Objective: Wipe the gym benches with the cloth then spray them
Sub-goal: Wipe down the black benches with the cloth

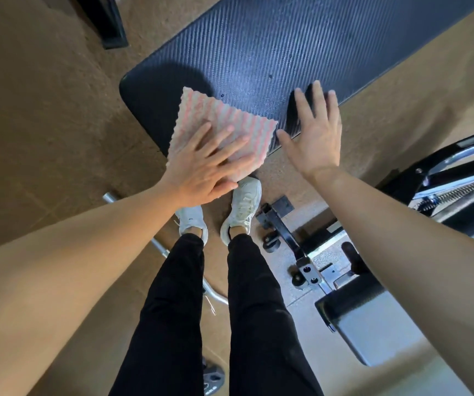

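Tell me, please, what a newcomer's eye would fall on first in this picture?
The pink-and-white cloth stands out, pressed flat under the left hand on the near end of the dark bench. Beside it, the right hand is spread open at the bench's edge. Below, white shoes stand on the brown floor.

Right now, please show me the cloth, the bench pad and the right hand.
cloth (230, 121), head view, on its bare striped upper part
bench pad (287, 47), head view, on its textured top
right hand (318, 141), head view, on the back of it
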